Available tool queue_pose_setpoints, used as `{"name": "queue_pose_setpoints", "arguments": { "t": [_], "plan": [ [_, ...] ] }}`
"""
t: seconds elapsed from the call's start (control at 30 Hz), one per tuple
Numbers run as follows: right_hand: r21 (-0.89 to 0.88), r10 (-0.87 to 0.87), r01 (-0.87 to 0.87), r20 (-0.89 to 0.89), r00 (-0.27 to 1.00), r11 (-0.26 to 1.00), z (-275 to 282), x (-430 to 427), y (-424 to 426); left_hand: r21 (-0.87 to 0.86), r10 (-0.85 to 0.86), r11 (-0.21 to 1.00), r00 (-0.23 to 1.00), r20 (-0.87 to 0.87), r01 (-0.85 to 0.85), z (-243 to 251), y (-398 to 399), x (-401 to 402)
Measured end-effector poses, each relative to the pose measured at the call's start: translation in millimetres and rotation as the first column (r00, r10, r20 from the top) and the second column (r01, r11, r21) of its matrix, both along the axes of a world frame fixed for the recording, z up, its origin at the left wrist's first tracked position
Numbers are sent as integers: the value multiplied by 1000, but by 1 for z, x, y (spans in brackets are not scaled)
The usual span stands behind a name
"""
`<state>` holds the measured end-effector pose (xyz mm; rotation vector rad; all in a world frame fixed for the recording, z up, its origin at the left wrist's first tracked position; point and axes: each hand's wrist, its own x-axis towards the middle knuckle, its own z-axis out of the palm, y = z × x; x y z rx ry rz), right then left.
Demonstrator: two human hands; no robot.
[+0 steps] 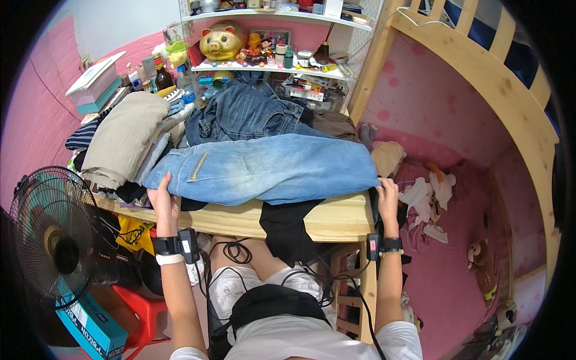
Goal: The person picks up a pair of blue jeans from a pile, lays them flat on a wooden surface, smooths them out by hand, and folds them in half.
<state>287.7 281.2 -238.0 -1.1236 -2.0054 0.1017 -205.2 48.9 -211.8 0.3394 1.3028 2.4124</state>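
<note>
A pair of light blue jeans [279,168], folded lengthwise, lies across the front of the wooden desk [342,220]. My left hand [163,204] grips its left end near the stitched back pocket, thumb on top. At the right end, my right hand [388,195] pinches the other tip of the jeans. Behind them is a heap of dark blue jeans [252,112]. A black garment [288,229] hangs over the desk's front edge from under the light jeans. Left of these, a folded beige garment [128,135] rests on a clothes pile.
A black fan [56,238] stands at the left, above a red plastic stool [139,310]. Shelves [270,69] with a golden piggy bank [222,42] rise behind the desk. A bed with a pink sheet [445,279] lies to the right. Black cables [330,288] cross my lap.
</note>
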Motion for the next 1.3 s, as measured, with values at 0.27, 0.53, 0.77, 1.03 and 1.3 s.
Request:
{"name": "queue_pose_setpoints", "arguments": {
  "t": [0.27,0.53,0.77,1.03,1.3],
  "plan": [
    [-72,147,-131,289,946,989,9,18,-53,-401,178,859,920,-348,-318,-80,-23,-36],
    [-117,136,-112,222,966,987,7,25,-56,-546,124,714,846,-518,-438,-105,-34,-41],
    [-116,165,-138,270,948,984,19,-24,-124,-338,192,510,488,-851,-791,-77,-52,30],
    [24,539,-576,325,777,817,-7,-136,-159,-627,-685,616,69,-725,-477,-40,-68,76],
    [108,569,-582,131,812,806,18,-144,-130,-595,-676,685,-62,-735,-420,-37,-74,41]
  ]
}}
